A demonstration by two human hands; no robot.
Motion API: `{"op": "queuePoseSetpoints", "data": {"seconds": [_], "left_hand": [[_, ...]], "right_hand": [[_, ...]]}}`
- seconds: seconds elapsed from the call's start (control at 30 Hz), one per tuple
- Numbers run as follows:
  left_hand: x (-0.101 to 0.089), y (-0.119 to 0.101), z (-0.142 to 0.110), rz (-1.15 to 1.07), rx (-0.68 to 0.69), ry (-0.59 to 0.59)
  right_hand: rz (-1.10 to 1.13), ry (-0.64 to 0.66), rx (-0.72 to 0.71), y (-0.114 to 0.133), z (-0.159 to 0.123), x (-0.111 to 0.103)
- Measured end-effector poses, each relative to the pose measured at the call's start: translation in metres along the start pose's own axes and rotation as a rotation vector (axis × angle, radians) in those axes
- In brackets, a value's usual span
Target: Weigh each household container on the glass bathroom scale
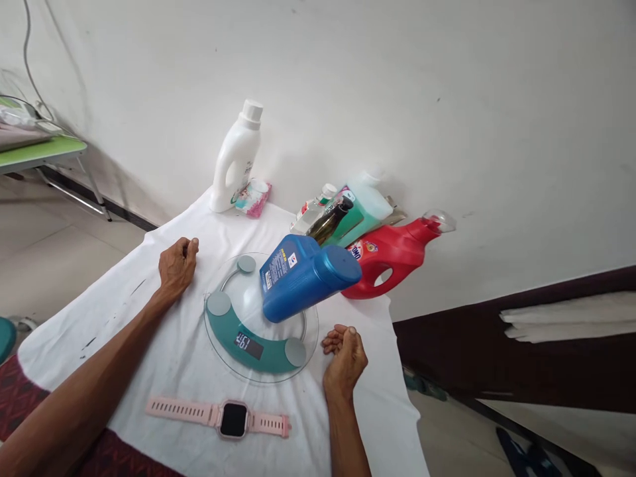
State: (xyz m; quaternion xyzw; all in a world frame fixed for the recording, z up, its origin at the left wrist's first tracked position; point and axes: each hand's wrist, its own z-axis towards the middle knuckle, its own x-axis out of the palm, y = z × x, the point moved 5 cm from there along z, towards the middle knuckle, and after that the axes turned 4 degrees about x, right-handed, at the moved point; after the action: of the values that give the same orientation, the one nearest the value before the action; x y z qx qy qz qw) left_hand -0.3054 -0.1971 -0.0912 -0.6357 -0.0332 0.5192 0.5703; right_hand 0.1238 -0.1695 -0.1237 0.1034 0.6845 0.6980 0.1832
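A blue bottle with a round blue cap stands on a round glass scale, whose teal panel has a lit display. My left hand rests on the white cloth to the left of the scale, fingers curled in, touching neither scale nor bottle. On the right side, my right hand lies by the scale's edge with its fingers loosely curled, and no object shows in it. Nearest me lies a pink-strapped smartwatch, its dark screen facing up.
Along the wall stand a white bottle, a pink packet, a clear bottle, a dark bottle, a green jug and a red OMO bottle. A green folding table is at far left.
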Motion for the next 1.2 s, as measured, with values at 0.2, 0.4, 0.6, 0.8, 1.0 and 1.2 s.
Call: {"op": "queuePoseSetpoints", "data": {"seconds": [0.2,0.4,0.6,0.8,1.0,1.2], "left_hand": [[-0.001,-0.001,0.002,0.026,0.004,0.034],[-0.003,-0.002,0.003,0.063,0.020,0.019],[-0.003,-0.002,0.004,0.049,0.017,0.021],[0.002,0.004,0.004,0.055,-0.009,0.044],[0.007,0.009,0.004,0.036,-0.044,0.044],[0.007,0.009,0.003,0.017,-0.053,0.031]], "right_hand": [[-0.021,-0.007,-0.131,0.047,-0.015,0.008],[-0.040,0.304,-0.331,0.126,-0.047,0.081],[-0.024,0.131,-0.239,0.125,-0.051,0.111],[0.020,0.013,-0.277,0.136,-0.025,0.085],[-0.186,-0.155,-0.457,0.144,0.039,0.066],[-0.239,-0.175,-0.421,0.114,0.095,0.069]]}}
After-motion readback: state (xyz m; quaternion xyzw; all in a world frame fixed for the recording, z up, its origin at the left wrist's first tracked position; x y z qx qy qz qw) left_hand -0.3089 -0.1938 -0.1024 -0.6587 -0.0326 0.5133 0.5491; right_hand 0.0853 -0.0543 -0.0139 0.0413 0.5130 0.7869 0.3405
